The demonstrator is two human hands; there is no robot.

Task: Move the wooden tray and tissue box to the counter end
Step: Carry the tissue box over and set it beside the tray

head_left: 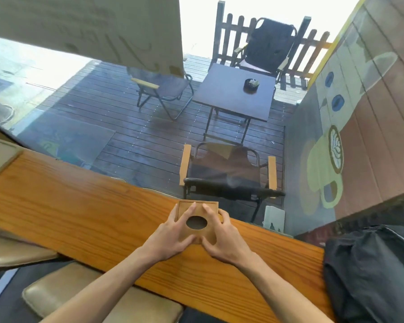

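A wooden tissue box [197, 212] with an oval hole in its top sits on the wooden counter [84, 217], close to the window edge. A wooden tray rim [197, 202] shows just beyond the box; whether the box rests in it I cannot tell. My left hand [173, 236] wraps the box's left side, fingers on top beside the hole. My right hand [222, 238] clasps the right side, its fingers also on the lid.
A black bag [369, 271] lies at the counter's right end. Padded stools [98, 299] stand below the near edge, with another cushion [0, 157] at far left. Through the window glass are a deck, folding chairs [229, 173] and a small table [236, 94].
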